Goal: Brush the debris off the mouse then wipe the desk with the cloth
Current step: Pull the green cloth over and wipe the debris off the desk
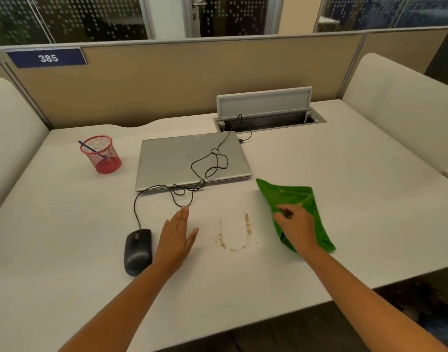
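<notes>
Head view: my right hand (295, 224) pinches the crumpled green cloth (294, 196) on the white surface (345, 199).
Left hand (177, 237), fingers released flat, lies beside the black corded mouse (137, 251); brown crumb debris (234, 235) between.

Green cloth (294, 199); black mouse (137, 251) — red mesh cup (100, 154).

A tan partition (192, 80) backs the white desk (345, 199), with dotted glass walls (65, 19) behind.

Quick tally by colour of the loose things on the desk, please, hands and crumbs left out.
Green: 1, cloth
Red: 1, mesh cup
Black: 1, mouse
Silver: 1, laptop
Blue: 1, pen in the cup
Total: 5
</notes>
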A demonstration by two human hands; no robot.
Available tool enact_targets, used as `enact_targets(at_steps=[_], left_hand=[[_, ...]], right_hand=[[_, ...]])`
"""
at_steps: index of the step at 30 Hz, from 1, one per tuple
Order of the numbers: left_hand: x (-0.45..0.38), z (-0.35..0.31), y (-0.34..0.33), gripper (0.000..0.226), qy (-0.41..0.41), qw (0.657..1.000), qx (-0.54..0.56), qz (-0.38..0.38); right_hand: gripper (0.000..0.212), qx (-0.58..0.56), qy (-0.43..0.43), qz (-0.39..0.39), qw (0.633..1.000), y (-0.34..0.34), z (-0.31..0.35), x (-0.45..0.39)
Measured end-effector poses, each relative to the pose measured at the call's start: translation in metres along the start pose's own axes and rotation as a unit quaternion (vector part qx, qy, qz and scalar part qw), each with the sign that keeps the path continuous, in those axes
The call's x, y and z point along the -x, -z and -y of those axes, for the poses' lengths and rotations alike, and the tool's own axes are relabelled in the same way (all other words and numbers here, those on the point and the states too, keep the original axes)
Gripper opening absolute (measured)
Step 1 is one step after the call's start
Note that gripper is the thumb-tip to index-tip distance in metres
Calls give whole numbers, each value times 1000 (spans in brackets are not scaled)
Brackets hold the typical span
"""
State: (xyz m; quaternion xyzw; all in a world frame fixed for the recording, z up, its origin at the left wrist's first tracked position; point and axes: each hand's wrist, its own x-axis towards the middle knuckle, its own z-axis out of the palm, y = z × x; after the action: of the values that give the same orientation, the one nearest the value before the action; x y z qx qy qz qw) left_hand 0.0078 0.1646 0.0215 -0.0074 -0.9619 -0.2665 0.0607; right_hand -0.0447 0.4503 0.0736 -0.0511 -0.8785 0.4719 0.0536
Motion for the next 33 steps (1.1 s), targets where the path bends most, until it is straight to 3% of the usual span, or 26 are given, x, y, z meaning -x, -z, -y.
enact_targets(at_steps=[6, 13, 16, 20, 24, 29, 31, 33], left_hand=[[6, 4, 5, 64, 3, 999, 37, -4], [18, 6, -2, 65, 4, 994, 94, 47], [22, 8, -4, 64, 6, 995, 83, 51], [26, 6, -11, 65, 21, 998, 20, 52], [32, 11, -21, 70, 53, 987, -125, 91], [31, 6, -21, 114, 60, 982, -145, 106], [29, 4, -21, 111, 72, 980, -148, 108], [27, 2, -23, 88, 80, 979, -157, 105]], right_hand=[[24, 51, 96, 64, 992, -49, 31, 41], [21, 145, 147, 258, 944, -90, 32, 79], [33, 149, 191, 208, 947, -93, 28, 80], [70, 267, 201, 271, 903, -108, 15, 84], [64, 363, 241, 256, 863, -123, 0, 87], [56, 376, 281, 257, 845, -117, -11, 64], [55, 373, 283, 259, 844, -110, -19, 52], [54, 376, 277, 259, 845, -100, -27, 38]])
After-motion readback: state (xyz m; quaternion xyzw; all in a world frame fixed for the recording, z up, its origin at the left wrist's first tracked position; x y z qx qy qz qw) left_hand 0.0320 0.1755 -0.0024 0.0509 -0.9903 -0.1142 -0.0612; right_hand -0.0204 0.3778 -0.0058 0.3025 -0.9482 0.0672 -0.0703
